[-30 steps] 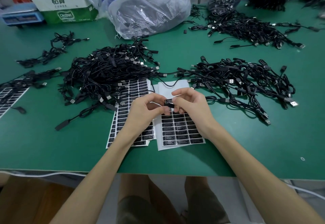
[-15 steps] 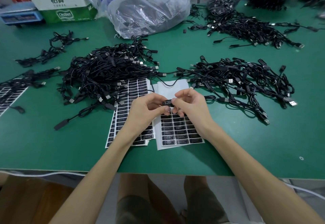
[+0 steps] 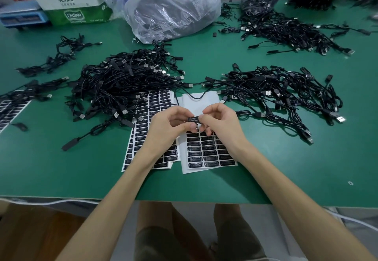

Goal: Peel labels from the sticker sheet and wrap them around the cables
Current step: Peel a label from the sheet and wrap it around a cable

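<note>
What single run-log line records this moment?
step: wrapping label | left hand: pinches cable | right hand: pinches cable | sticker sheet: flat beneath

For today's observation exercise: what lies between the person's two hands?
In the head view, a small black cable piece with white print, pinched by the left hand and the right hand.

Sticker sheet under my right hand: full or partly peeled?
Partly peeled. The sticker sheet is bare white backing at its far end, while rows of black labels fill the near part.
</note>
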`<action>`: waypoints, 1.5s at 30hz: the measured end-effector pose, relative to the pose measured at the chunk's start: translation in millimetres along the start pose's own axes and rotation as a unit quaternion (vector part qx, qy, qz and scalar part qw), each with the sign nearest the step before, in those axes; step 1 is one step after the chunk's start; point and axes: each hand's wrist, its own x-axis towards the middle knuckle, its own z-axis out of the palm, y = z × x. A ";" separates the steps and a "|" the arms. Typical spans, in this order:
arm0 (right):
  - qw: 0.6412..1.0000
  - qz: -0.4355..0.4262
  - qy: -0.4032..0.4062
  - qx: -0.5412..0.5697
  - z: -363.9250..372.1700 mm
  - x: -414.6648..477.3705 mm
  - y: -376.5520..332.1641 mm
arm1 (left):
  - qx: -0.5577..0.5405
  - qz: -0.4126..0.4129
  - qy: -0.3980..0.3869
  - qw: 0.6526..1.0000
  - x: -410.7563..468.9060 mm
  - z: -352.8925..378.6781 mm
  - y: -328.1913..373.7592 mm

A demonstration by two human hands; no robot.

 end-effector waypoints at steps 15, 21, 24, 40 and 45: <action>1.000 0.009 -0.002 -0.006 -0.2 -0.4 -1.5 | -0.011 0.001 -0.001 1.000 -0.2 0.4 0.6; 1.000 0.006 0.000 -0.015 0.0 -0.3 -1.4 | -0.013 0.004 -0.003 1.000 -0.1 -0.1 -0.3; 1.000 0.005 -0.002 -0.022 0.1 -0.5 -1.1 | -0.016 0.006 -0.004 1.000 0.0 -0.6 -0.8; 0.999 -0.010 0.002 -0.030 0.5 2.5 4.5 | -0.031 0.020 -0.012 0.999 -0.3 0.5 -1.3; 0.999 -0.014 0.002 -0.034 0.9 2.8 5.8 | -0.026 0.025 -0.021 0.999 -1.5 0.4 -0.2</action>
